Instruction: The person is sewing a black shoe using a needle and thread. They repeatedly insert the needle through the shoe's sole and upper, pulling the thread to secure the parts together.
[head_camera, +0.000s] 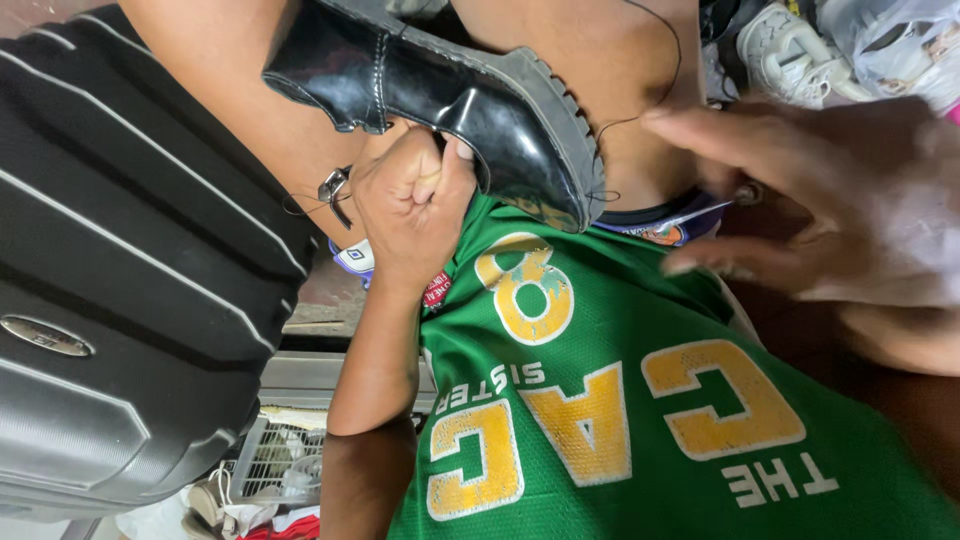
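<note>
The left hand (415, 200) is gripping a glossy black shoe (450, 95) (sole outward); the right hand (830, 200) is hovering open, holding nothing

Thing: black leather shoe (450, 95)
Finish: glossy upper, seam stitching, a strap at the side
Sole: thick, black, ridged along its edge, scuffed pale near the toe
Pose: tilted, toe pointing down toward the right, sole facing up and right
Place: across the person's lap, above the green jersey, toe end touching it
Grip: clasped from beneath at mid-length
</note>
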